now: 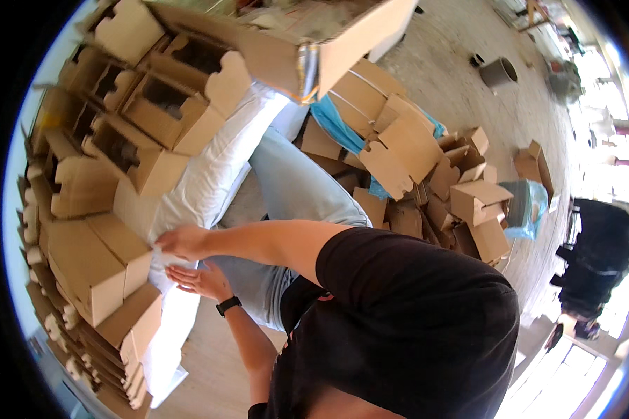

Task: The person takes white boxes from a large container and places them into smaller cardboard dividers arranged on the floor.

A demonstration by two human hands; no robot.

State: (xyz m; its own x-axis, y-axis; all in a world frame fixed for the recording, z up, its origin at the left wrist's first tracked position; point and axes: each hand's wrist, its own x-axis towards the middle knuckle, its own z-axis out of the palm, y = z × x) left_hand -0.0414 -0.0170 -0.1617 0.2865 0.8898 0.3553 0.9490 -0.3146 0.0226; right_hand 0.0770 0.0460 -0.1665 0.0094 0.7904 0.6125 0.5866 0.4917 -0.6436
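Note:
My left hand (199,281), with a black band on its wrist, reaches over the white-covered surface (189,192), fingers stretched out. Just above it in the picture is my right hand (183,243), close to the edge of a closed cardboard box (94,262). The right fingertips are bright and blurred, so their grip cannot be made out. Something whitish shows between the two hands; whether it is a separate thing or the cover is unclear. Open cardboard boxes with cut-out flaps (143,150) stand in rows beyond the closed box, dark inside.
A large open carton (272,52) stands at the top. My jeans-covered leg (293,181) is beside the white cover. Folded and loose cardboard boxes (405,146) are heaped on the floor at right, with blue plastic (339,126) among them. A grey bin (498,73) stands farther off.

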